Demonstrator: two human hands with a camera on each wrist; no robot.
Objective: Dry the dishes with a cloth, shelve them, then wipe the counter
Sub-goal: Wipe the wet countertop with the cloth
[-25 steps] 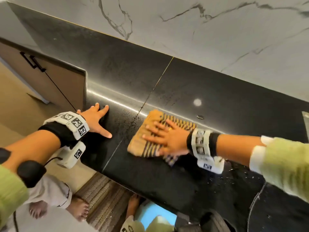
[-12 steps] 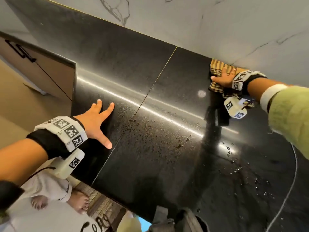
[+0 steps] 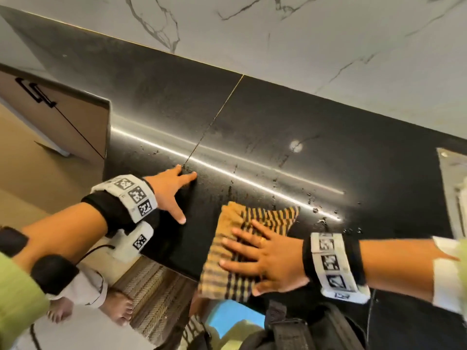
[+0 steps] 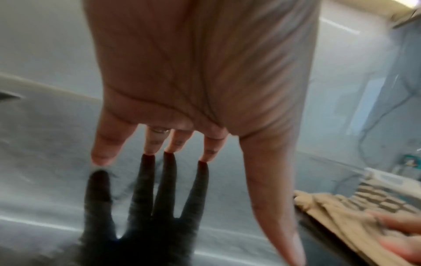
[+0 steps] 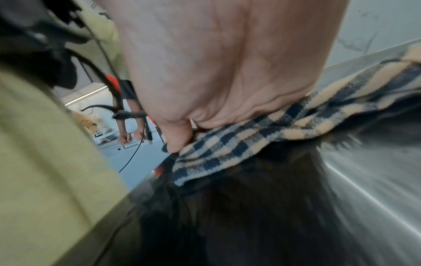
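A yellow and dark checked cloth (image 3: pixel 255 233) (image 5: pixel 262 138) (image 4: pixel 355 203) lies on the black stone counter (image 3: pixel 278 127), its near corner hanging over the front edge. My right hand (image 3: pixel 255 258) (image 5: pixel 205 72) presses flat on the cloth with fingers spread and straight. My left hand (image 3: pixel 174 188) (image 4: pixel 193 90) rests on the counter to the left of the cloth, fingers straight, fingertips (image 4: pixel 150 149) touching the glossy surface. Water droplets (image 3: pixel 316 210) dot the counter just right of the cloth.
A marble wall (image 3: pixel 303 34) backs the counter. A metal sink edge (image 3: pixel 452 178) shows at far right. The counter ends at the left by a brown cabinet door (image 3: pixel 63 114) with a black handle. Below the front edge are a striped mat (image 3: pixel 151 294) and bare feet.
My right hand swept the cloth from the back wall down to the counter's front edge. The left hand stayed flat on the counter.
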